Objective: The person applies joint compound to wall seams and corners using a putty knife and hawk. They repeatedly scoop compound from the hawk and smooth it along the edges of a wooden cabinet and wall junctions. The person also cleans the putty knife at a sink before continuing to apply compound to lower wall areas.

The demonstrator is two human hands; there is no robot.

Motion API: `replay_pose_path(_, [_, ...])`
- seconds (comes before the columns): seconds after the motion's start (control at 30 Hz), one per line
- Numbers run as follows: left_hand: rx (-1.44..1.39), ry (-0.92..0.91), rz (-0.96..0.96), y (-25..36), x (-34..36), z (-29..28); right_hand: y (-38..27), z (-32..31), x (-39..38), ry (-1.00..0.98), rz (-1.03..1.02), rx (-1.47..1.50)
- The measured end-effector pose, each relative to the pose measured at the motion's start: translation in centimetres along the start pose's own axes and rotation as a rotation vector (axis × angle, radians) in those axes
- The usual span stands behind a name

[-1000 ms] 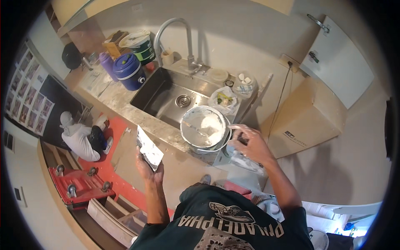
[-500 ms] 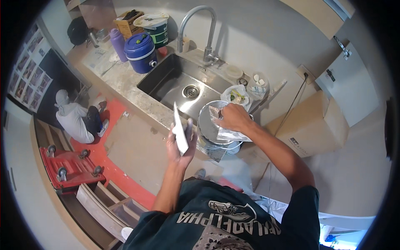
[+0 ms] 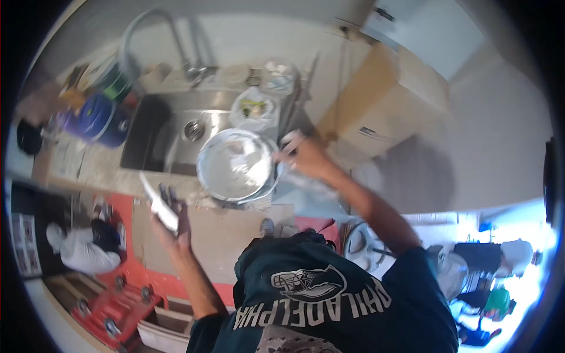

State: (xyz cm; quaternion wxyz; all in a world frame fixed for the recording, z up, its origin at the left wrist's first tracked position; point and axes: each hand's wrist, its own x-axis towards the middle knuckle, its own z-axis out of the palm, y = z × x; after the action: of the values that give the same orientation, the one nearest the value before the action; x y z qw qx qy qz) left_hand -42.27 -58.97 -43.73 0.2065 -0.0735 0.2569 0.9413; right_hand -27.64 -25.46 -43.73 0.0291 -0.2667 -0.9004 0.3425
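My left hand [image 3: 181, 230] is closed around a thin white flat plate [image 3: 160, 206], tilted and seen nearly edge-on, in front of the counter. My right hand [image 3: 307, 157] is just right of a white bucket [image 3: 203, 176], gripping what looks like a flat metal trowel [image 3: 312, 185]; its blade is smeared by motion. Whitish wet-looking material [image 3: 241, 162] shows inside the bucket, which stands on the counter corner with its wire handle down at the right.
Behind the bucket are a sink [image 3: 162, 162], a tap [image 3: 158, 13] and a plastic bag with food scraps [image 3: 253, 112]. A blue cooler [image 3: 100, 120] stands left, a cardboard box [image 3: 382, 100] right. One person [image 3: 88, 253] sits at left; other people [image 3: 494, 259] are at right.
My right hand has left the bucket's inside and moved out past its right rim with the trowel. The view has swung right, bringing the people at right into sight.
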Motion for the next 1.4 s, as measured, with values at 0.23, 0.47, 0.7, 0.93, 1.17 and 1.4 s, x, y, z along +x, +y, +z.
replay_pose_path(0.23, [0.098,-0.24,-0.146,-0.5,1.9,-0.9,-4.9,2.9,-5.5,0.183,0.034,0.448])
replay_pose_path(0.47, [0.051,-0.259,-0.078,-0.5,3.8,0.4,-9.7,2.5,-4.7,0.26,-0.007,0.903])
replay_pose_path(0.7, [-0.087,-0.544,-0.138,0.1,-0.3,7.1,-8.3,-6.8,-11.1,0.212,-0.129,1.035])
replay_pose_path(0.93, [0.276,-0.608,-0.495,-11.0,-4.8,10.6,0.7,-9.6,-22.7,0.378,0.127,1.01])
replay_pose_path(1.17, [0.526,-0.327,-0.971,-28.5,-5.2,7.8,14.9,1.8,-31.6,0.609,0.83,0.8])
replay_pose_path(1.4, [0.725,-0.383,-1.382,-40.1,-8.9,4.3,27.6,16.6,-39.6,0.903,1.283,0.811])
